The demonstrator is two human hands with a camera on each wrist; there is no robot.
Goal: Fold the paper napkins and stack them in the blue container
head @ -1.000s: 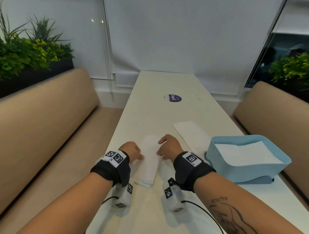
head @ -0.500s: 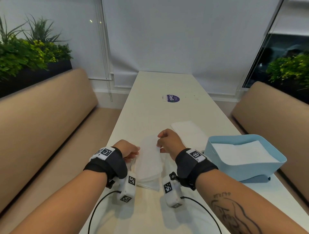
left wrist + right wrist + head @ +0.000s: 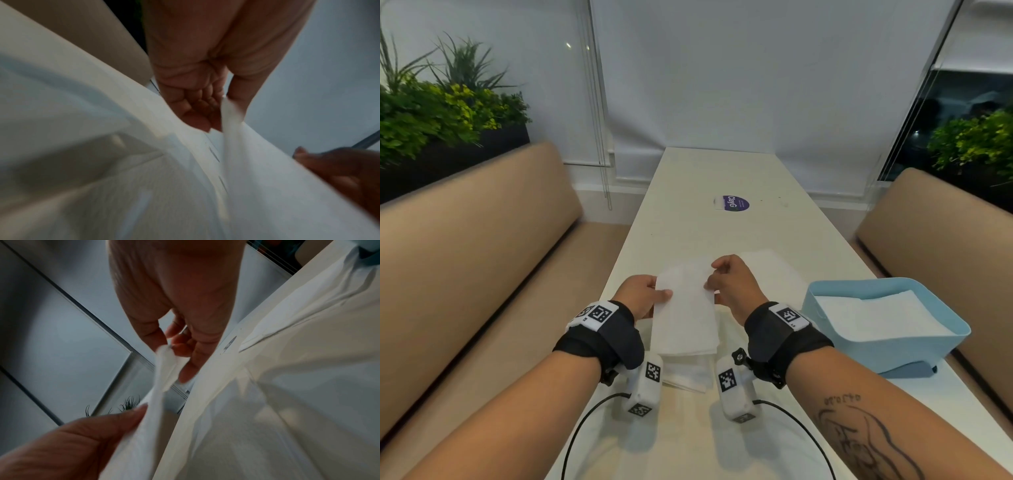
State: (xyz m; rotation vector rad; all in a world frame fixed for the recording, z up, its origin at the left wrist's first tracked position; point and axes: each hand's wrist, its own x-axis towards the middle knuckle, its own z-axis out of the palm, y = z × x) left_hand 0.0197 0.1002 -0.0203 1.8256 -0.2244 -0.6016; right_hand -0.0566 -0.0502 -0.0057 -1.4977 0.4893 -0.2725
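2 hands clamp the same white paper napkin (image 3: 685, 308) over the near part of the long white table (image 3: 722, 171). The left hand (image 3: 640, 296) pinches the sheet's left edge, thumb on top and fingers curled beneath, which the left wrist view shows close up. The right hand (image 3: 732, 287) pinches the far right corner between thumb and fingertips, and the right wrist view shows that corner bunched into a small tuft. The hands are apart, with the napkin's width between them. Its far end is raised and its near end drapes down toward a stack of napkins (image 3: 688, 375) lying on the table between the 2 wrists; whether it touches the stack cannot be told. 1 more flat pile of white napkins (image 3: 777, 270) lies just beyond the right hand. The blue container (image 3: 887, 353) stands to the right of the right wrist, near the table's right edge, on a darker blue base, and holds flat white napkins (image 3: 876, 315). Farther up the table is a round purple sticker (image 3: 732, 204). Tan benches (image 3: 482, 246) flank the table on both sides, with green plants (image 3: 431, 109) behind them.
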